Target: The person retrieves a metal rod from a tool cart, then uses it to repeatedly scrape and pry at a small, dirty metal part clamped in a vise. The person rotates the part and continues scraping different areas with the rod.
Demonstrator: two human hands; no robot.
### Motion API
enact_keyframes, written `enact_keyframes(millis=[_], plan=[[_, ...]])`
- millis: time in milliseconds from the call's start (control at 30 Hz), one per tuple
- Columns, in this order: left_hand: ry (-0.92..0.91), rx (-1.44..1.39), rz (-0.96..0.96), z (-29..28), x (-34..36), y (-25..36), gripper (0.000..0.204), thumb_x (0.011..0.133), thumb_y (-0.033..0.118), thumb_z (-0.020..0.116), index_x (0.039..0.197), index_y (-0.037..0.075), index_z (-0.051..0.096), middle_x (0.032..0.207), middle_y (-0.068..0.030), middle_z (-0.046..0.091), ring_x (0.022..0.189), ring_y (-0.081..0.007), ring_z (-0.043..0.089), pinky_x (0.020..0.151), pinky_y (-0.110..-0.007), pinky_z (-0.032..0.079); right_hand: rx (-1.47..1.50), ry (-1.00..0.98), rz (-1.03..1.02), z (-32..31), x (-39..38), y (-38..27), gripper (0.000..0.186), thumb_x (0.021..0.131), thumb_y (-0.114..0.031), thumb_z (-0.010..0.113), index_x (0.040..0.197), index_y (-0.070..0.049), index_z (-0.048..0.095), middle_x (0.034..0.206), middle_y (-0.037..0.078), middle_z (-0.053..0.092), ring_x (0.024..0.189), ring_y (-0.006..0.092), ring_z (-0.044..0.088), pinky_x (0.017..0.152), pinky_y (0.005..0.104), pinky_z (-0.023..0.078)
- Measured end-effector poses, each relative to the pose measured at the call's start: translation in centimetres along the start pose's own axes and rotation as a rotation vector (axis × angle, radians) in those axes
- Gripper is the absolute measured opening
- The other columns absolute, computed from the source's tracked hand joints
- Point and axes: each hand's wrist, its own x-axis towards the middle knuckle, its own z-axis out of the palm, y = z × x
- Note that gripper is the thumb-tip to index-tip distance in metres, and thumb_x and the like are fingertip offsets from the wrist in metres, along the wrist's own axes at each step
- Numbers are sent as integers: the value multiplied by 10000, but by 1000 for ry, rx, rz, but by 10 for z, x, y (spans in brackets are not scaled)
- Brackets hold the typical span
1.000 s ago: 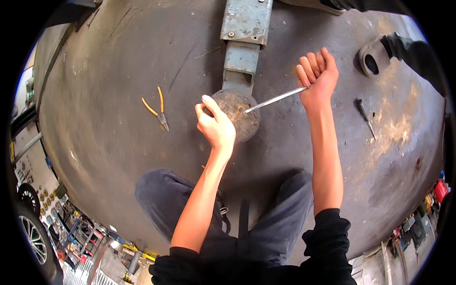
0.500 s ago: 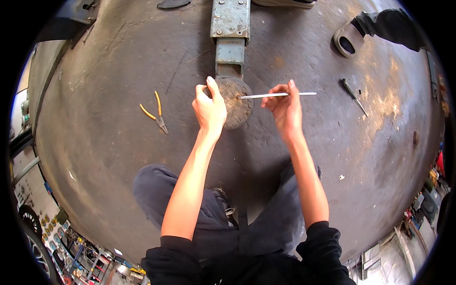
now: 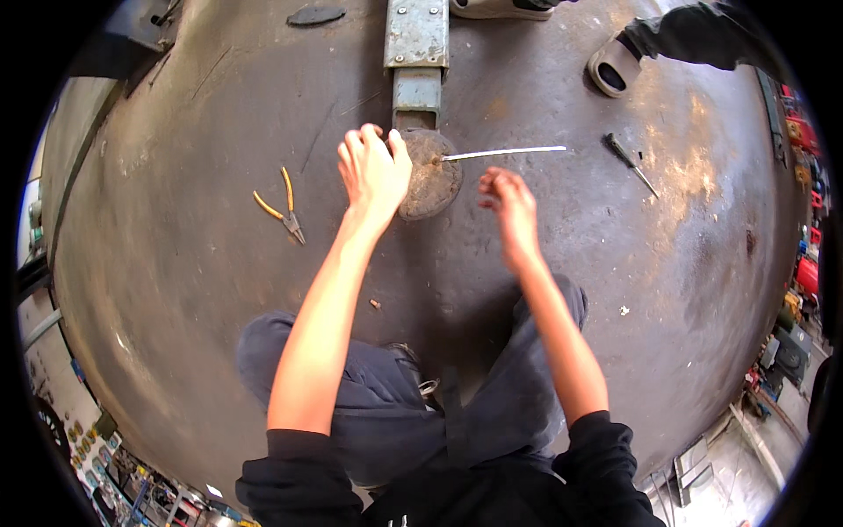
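Note:
A round dirty rubber-faced lift pad (image 3: 430,198) sits at the end of a grey steel lift arm (image 3: 416,39). From its centre a thin straight silvery rod (image 3: 509,153) sticks out to the right, with neither hand on its length. My left hand (image 3: 373,176) is at the pad's left edge, thumb and bent fingers apart; whether it touches the pad is hidden. My right hand (image 3: 511,209) hovers just below the rod with loosely curled, slightly blurred fingers and nothing visible in them. A small copper-coloured piece (image 3: 375,304) lies on the floor beside my left forearm.
Yellow-handled pliers (image 3: 283,211) lie on the dark floor to the left. A black-handled screwdriver (image 3: 630,164) is on the right. Beyond it are another person's shoe (image 3: 613,68) and trouser leg. A flat dark piece (image 3: 316,16) lies far left of the arm.
My right hand has let go of the rod and dropped below it. The left fingers have straightened somewhat. The small copper-coloured piece now shows on the floor. The whole view has shifted slightly.

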Motion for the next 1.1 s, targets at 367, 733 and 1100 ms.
enact_keyframes(millis=[367, 733, 1100], plan=[[-498, 158, 1784, 18, 28, 170, 196, 804, 139, 566, 884, 3, 684, 1029, -78, 654, 1198, -264, 534, 1036, -389, 433, -462, 343, -370, 98, 11, 27, 433, 920, -356, 561, 1192, -20, 530, 1143, 207, 591, 1125, 406, 544, 919, 476, 446], [-523, -41, 2192, 35, 118, 152, 106, 749, 128, 576, 744, 23, 590, 969, -88, 575, 1387, -266, 381, 1223, -465, 231, -541, 465, -227, 110, 11, -10, 184, 950, -131, 439, 992, 23, 530, 941, 221, 602, 807, 444, 620, 701, 527, 497], [-391, -215, 1963, 38, 131, 137, 150, 748, 180, 599, 798, 39, 599, 936, -121, 592, 1132, -326, 537, 1131, -457, 336, -740, 289, -246, 87, 19, -8, 164, 941, -164, 490, 869, -20, 519, 812, 186, 602, 702, 435, 623, 610, 534, 501]])
